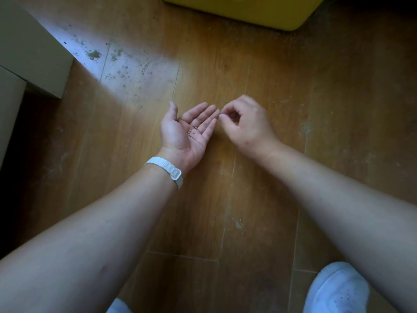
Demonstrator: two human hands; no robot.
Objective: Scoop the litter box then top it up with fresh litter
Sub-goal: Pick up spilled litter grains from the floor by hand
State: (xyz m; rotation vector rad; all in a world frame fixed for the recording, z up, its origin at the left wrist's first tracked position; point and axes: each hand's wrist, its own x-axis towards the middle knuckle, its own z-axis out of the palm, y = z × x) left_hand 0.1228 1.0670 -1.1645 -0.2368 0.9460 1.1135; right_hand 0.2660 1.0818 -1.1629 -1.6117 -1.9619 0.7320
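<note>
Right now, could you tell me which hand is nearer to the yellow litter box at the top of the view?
Right. The right hand sits below the yellow litter box, slightly closer; the left hand lies lower and further left.

litter box point(243, 10): yellow plastic, only its near rounded corner and wall in view, standing on the wood floor at the far edge | litter grains point(193, 130): a few small dark specks, probably spilled litter, lying in a cupped upturned palm | more grains point(286, 132): scattered singly on the floorboards
</note>
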